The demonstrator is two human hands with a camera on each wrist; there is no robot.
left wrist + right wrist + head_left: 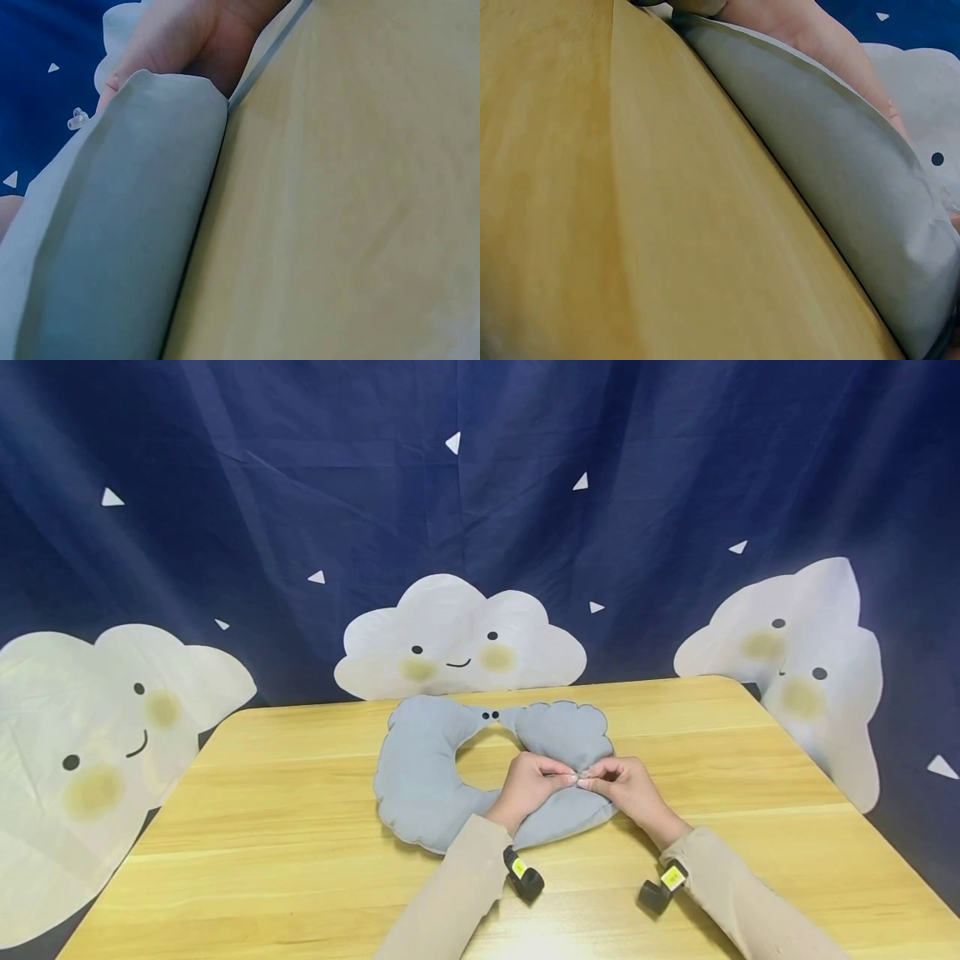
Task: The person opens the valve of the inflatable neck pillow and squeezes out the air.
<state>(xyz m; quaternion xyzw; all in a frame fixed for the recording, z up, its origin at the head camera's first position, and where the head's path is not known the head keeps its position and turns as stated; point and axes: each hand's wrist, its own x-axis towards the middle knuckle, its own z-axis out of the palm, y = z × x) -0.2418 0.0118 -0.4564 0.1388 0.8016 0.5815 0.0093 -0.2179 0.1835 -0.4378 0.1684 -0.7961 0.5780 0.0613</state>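
Observation:
A grey U-shaped neck pillow [435, 777] lies on the wooden table [262, 827], its two ends meeting at the far side. My left hand [534, 781] and right hand [626, 785] meet fingertip to fingertip on the pillow's near right part, each with curled fingers pinching its fabric. In the left wrist view the left hand [180, 37] grips the pillow [127, 225], and a small clear valve [76, 118] sticks out beside the fingertips. The right wrist view shows the right hand [810, 30] lying on top of the pillow [840, 172]. What lies between the fingertips is hidden.
A dark blue backdrop [480, 485] with white cloud faces hangs behind the table and drapes past its left and right edges. Bare tabletop [592, 187] stretches on both sides of the pillow and in front of it.

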